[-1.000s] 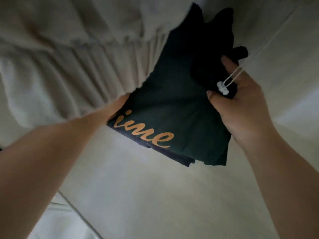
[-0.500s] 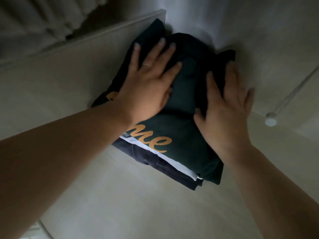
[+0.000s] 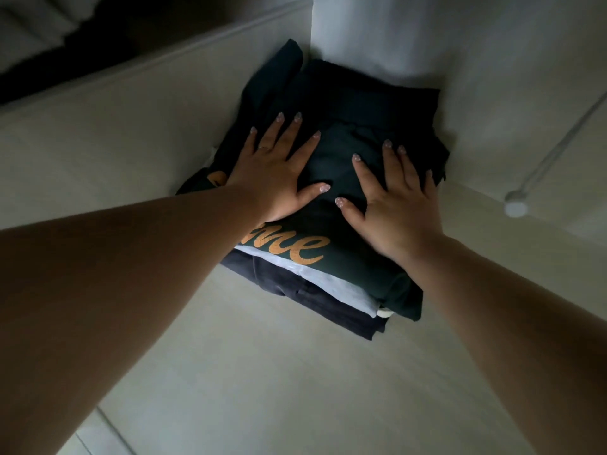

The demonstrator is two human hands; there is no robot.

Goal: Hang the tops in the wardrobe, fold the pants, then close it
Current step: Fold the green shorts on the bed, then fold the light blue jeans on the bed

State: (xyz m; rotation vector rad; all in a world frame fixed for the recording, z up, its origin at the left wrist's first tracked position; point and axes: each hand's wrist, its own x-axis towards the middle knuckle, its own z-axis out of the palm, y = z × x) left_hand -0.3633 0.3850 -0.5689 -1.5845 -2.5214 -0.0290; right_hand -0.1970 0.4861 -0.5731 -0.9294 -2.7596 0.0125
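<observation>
Folded green pants (image 3: 331, 165) with orange lettering sit on top of a small stack mid-frame, over a white layer (image 3: 331, 284) and a dark piece (image 3: 295, 290), all on the pale shelf (image 3: 262, 372) near its back corner. Left hand (image 3: 279, 174) and right hand (image 3: 391, 205) both lie flat on the pants, fingers spread, side by side, gripping nothing. A white cord (image 3: 555, 152) with a round end hangs at right.

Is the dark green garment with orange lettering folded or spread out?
Folded. The green garment lies compact atop a stack on the shelf, left hand and right hand pressing flat on it.
</observation>
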